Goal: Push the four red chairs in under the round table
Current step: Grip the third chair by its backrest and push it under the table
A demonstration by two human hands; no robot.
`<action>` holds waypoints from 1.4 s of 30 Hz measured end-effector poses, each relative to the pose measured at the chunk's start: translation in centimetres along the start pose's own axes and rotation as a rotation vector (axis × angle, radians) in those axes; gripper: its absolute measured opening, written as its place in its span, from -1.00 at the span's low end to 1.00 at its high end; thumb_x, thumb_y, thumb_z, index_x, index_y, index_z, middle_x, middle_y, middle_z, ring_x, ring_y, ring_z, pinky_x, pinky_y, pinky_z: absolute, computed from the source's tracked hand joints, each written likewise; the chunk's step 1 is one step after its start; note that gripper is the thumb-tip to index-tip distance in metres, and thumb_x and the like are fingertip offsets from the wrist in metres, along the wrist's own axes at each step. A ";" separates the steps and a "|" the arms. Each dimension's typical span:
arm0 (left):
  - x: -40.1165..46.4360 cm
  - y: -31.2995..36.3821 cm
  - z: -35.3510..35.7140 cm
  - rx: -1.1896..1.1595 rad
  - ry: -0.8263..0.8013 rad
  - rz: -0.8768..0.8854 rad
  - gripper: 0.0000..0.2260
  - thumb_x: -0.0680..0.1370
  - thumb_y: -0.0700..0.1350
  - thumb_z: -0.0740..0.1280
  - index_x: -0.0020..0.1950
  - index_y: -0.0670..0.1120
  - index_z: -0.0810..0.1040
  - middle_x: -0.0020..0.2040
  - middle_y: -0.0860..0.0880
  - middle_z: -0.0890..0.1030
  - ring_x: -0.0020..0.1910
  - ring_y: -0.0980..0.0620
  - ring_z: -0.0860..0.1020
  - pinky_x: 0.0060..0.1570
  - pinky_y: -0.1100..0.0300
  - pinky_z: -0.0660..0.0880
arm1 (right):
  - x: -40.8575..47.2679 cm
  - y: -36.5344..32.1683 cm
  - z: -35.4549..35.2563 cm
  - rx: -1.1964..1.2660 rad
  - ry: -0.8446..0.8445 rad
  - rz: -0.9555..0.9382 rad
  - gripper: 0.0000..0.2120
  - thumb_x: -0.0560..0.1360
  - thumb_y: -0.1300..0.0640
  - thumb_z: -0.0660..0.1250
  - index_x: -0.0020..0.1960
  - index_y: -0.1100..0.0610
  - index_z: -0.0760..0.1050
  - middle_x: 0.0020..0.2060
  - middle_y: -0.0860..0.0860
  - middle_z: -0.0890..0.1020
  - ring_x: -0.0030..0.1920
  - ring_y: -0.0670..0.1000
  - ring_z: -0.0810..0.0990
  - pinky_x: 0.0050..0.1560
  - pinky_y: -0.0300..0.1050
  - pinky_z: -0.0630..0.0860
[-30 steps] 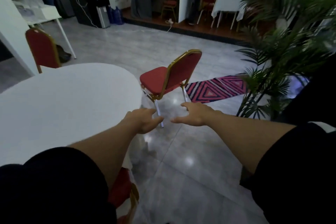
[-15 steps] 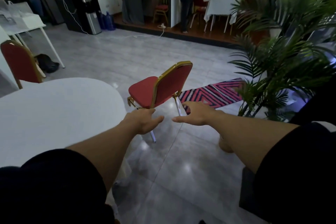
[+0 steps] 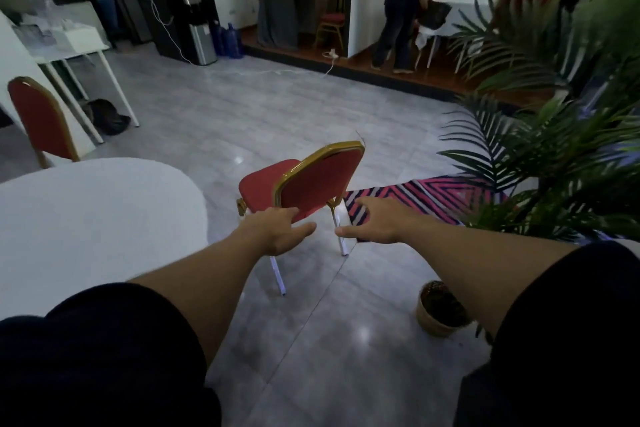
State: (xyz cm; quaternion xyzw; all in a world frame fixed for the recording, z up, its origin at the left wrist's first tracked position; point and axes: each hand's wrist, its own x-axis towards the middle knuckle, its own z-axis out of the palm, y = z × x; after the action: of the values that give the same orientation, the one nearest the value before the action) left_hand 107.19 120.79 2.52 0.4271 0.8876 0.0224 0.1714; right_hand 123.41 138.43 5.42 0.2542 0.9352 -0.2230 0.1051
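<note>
A red chair (image 3: pixel 320 180) with a gold frame stands on the grey floor, pulled away from the round white table (image 3: pixel 90 218) at the left, its back turned toward me. My left hand (image 3: pixel 277 229) reaches out open just below the chair back's lower left edge. My right hand (image 3: pixel 375 220) is stretched out open to the right of the chair, holding nothing. A second red chair (image 3: pixel 40 118) stands at the table's far side on the left, its seat hidden behind the tabletop.
A large palm plant (image 3: pixel 554 156) in a woven pot (image 3: pixel 438 314) crowds the right side. A striped pink rug (image 3: pixel 426 194) lies behind the chair. A white desk (image 3: pixel 69 52) and water dispenser (image 3: pixel 197 28) stand at the back; a person (image 3: pixel 401 7) stands on a raised floor.
I have come closer to the chair; both open hands have moved forward to its back. The chair near my left leg has left the view.
</note>
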 end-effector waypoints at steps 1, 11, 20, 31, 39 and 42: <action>0.5 0.2 -0.1 0.009 -0.002 -0.004 -0.37 0.62 0.39 0.11 0.42 -0.06 0.49 0.43 -0.19 0.58 0.36 -0.24 0.55 0.30 -0.13 0.49 | 0.5 0.5 0.0 -0.009 -0.006 -0.005 -0.04 0.49 -0.43 0.38 0.67 0.08 0.20 0.63 0.08 0.34 0.57 0.17 0.36 0.47 0.11 0.39; 12.3 1.1 -2.4 -0.028 0.026 -0.018 -0.26 0.58 0.44 0.06 0.51 -0.08 0.44 0.40 -0.15 0.60 0.31 -0.22 0.60 0.31 -0.19 0.51 | 11.3 5.2 -3.8 0.009 0.011 0.010 0.00 0.43 -0.47 0.42 0.66 0.04 0.21 0.58 0.07 0.42 0.49 0.17 0.46 0.41 0.15 0.46; 23.7 -2.3 -2.8 -0.087 -0.024 -0.032 -0.24 0.47 0.39 0.31 0.53 -0.03 0.34 0.37 -0.20 0.55 0.31 -0.31 0.57 0.30 -0.27 0.49 | 23.5 5.5 -5.6 0.031 0.014 -0.027 0.00 0.39 -0.30 0.58 0.65 0.05 0.22 0.51 0.10 0.49 0.47 0.19 0.49 0.37 0.11 0.48; 31.1 -5.2 -0.3 -0.196 -0.094 -0.196 -0.02 0.48 0.32 0.40 0.70 -0.04 -0.04 0.59 -0.18 0.32 0.50 -0.29 0.41 0.46 -0.32 0.35 | 36.2 6.6 -5.3 -0.173 -0.020 -0.118 0.18 0.31 -0.28 0.64 0.70 -0.02 0.06 0.65 0.08 0.28 0.62 0.18 0.25 0.56 0.28 0.24; 37.5 -4.2 0.9 -0.361 -0.208 -0.323 -0.25 0.50 0.08 0.43 0.65 0.03 0.24 0.39 -0.14 0.55 0.36 -0.25 0.54 0.39 -0.23 0.46 | 45.8 9.7 -5.4 -0.378 -0.222 -0.255 -0.08 0.41 -0.10 0.62 0.64 -0.08 0.24 0.46 0.05 0.52 0.46 0.16 0.46 0.49 0.27 0.30; 38.8 -4.3 1.3 -0.404 -0.307 -0.343 -0.50 0.45 -0.06 0.34 0.41 0.08 0.53 0.20 -0.12 0.66 0.21 -0.22 0.63 0.25 -0.13 0.59 | 48.4 11.3 -5.0 -0.380 -0.324 -0.327 -0.45 0.53 0.09 0.49 0.49 -0.07 0.46 0.25 0.00 0.64 0.21 0.09 0.61 0.15 0.03 0.53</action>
State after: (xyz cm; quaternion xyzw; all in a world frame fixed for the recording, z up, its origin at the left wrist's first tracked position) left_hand 82.01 147.69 -10.53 0.2269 0.8880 0.1043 0.3862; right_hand 87.86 170.22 -9.29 0.0371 0.9598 -0.0954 0.2614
